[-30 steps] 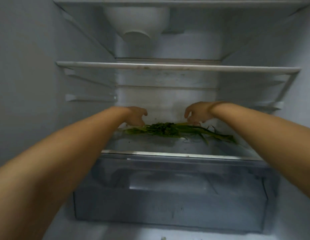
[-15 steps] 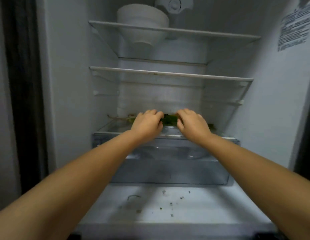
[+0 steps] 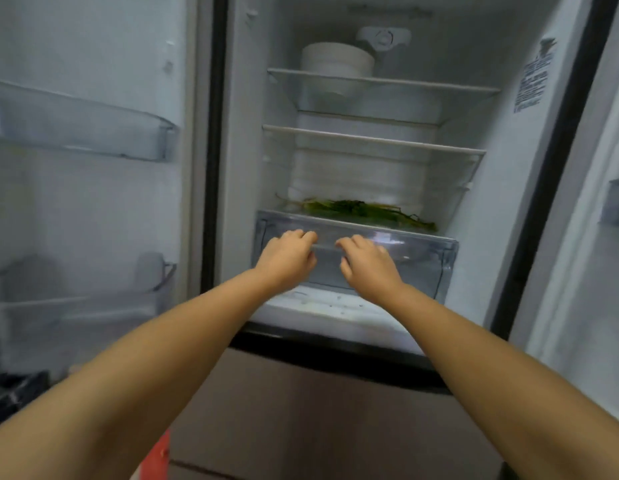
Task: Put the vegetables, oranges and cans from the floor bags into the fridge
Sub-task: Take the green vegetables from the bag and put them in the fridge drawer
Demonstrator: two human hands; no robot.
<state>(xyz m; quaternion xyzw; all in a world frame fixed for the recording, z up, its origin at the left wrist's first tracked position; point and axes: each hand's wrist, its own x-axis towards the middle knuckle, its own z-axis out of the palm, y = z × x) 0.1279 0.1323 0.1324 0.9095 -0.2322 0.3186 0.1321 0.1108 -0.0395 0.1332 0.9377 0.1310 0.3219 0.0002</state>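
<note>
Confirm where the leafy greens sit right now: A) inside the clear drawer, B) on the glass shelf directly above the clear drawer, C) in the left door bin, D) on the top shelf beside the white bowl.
B: the leafy greens lie flat on the glass shelf just above the clear drawer, whose front both the left hand and the right hand rest on; the white bowl stands two shelves higher.

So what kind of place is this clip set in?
Most likely a home kitchen, at an open fridge: leafy greens lie above a clear crisper drawer, white bowls on the top shelf.
</note>
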